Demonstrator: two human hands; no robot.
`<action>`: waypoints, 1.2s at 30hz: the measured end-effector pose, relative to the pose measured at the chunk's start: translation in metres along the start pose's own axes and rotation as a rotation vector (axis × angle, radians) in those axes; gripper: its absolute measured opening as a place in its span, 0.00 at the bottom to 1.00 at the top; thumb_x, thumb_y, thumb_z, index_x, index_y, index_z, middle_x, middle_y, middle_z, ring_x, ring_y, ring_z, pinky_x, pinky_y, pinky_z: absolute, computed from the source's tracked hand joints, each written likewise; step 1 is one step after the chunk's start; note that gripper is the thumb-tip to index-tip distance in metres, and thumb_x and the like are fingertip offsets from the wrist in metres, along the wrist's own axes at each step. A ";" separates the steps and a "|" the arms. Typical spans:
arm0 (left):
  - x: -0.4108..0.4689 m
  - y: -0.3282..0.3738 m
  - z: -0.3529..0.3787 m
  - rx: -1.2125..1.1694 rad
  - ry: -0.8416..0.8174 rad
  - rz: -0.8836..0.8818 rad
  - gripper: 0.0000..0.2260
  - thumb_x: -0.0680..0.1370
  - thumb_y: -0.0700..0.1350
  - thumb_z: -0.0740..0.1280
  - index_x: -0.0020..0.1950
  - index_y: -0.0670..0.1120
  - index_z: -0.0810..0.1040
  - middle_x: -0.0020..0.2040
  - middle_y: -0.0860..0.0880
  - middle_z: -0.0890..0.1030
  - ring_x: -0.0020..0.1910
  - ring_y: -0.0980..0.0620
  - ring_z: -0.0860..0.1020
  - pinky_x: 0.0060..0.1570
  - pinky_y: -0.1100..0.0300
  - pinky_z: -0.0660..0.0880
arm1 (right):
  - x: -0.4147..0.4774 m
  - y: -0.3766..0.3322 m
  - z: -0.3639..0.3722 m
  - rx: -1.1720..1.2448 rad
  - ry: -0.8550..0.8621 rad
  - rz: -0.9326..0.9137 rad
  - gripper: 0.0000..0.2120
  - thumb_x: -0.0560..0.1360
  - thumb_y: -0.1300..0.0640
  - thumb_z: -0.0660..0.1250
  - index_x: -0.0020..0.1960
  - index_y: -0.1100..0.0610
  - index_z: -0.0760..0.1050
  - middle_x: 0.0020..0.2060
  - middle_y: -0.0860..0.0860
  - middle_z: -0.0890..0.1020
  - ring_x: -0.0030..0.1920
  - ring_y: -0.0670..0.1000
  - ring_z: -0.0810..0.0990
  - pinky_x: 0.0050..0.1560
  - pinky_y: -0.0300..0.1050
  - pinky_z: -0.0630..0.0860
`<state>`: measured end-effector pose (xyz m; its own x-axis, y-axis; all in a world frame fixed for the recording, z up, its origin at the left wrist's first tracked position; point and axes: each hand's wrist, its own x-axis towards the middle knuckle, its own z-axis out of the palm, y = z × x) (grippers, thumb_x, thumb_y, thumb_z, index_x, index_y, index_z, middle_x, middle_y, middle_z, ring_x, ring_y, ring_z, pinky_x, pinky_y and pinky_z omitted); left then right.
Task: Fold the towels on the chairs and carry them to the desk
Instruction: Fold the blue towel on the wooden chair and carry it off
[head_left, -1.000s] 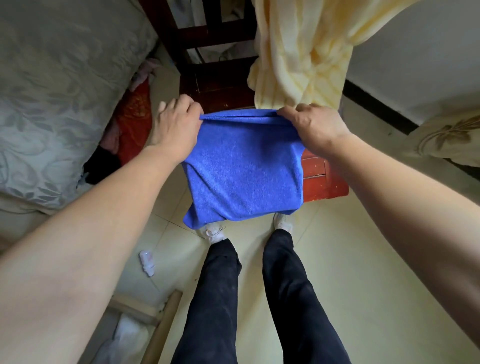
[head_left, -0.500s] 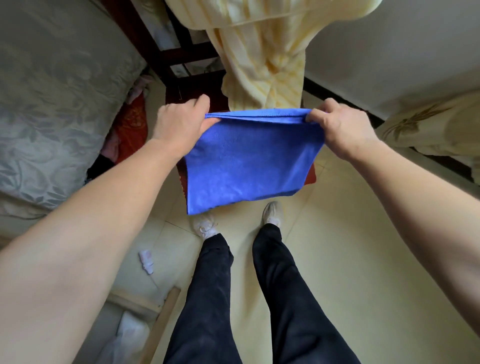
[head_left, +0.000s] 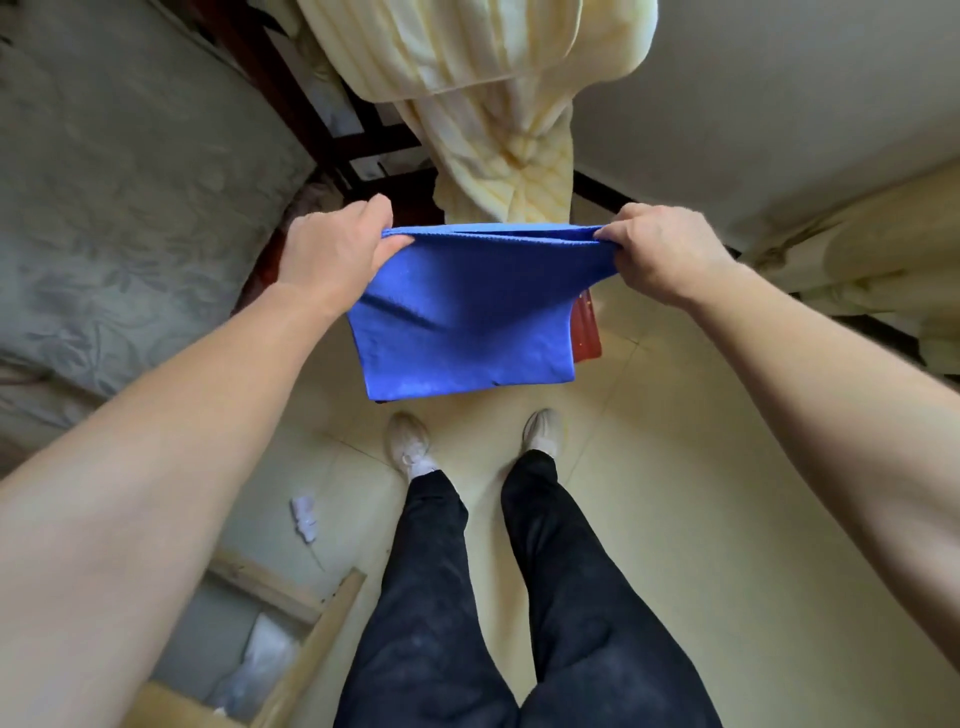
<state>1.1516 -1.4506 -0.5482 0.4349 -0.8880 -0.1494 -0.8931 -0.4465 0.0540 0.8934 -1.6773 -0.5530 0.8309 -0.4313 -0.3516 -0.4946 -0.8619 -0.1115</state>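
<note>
A blue towel (head_left: 467, 317), folded double, hangs in the air in front of me above the floor. My left hand (head_left: 332, 254) pinches its upper left corner and my right hand (head_left: 660, 249) pinches its upper right corner, so the top edge is stretched level. A pale yellow towel (head_left: 493, 119) drapes over the dark wooden chair (head_left: 358, 150) just behind the blue one. A corner of the chair's red seat (head_left: 587, 332) shows past the blue towel's right edge.
A bed with a grey patterned cover (head_left: 130, 182) fills the left side. My legs and white shoes (head_left: 410, 441) stand on the cream tiled floor. A wooden frame (head_left: 291, 587) and a white scrap (head_left: 304, 517) lie at lower left. Cream fabric (head_left: 872, 280) lies at right.
Both hands have lifted the blue towel off the chair seat and pulled its corners further apart, so it hangs free. The view has tilted up a little.
</note>
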 end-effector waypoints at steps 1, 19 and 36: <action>-0.005 0.002 -0.002 -0.019 0.002 0.004 0.19 0.80 0.59 0.61 0.50 0.42 0.72 0.41 0.42 0.79 0.37 0.37 0.78 0.35 0.50 0.64 | -0.004 0.002 -0.002 0.031 0.012 -0.012 0.17 0.76 0.62 0.63 0.62 0.53 0.81 0.55 0.57 0.81 0.54 0.63 0.80 0.44 0.51 0.75; -0.045 -0.016 -0.126 -0.130 0.372 -0.102 0.13 0.76 0.39 0.61 0.56 0.41 0.81 0.52 0.37 0.76 0.49 0.36 0.75 0.46 0.46 0.70 | -0.033 -0.005 -0.124 0.340 0.525 0.267 0.13 0.76 0.50 0.65 0.59 0.45 0.82 0.54 0.51 0.83 0.54 0.57 0.80 0.53 0.49 0.76; -0.196 0.009 0.113 -0.127 -0.035 -0.134 0.08 0.71 0.34 0.72 0.47 0.44 0.86 0.38 0.44 0.84 0.40 0.39 0.76 0.37 0.50 0.74 | -0.119 -0.048 0.121 0.233 -0.008 0.254 0.08 0.77 0.53 0.70 0.55 0.48 0.84 0.50 0.53 0.82 0.51 0.61 0.80 0.44 0.50 0.74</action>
<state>1.0455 -1.2685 -0.6304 0.5427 -0.8163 -0.1978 -0.8049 -0.5727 0.1550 0.7877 -1.5522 -0.6187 0.6724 -0.6211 -0.4026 -0.7309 -0.6431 -0.2286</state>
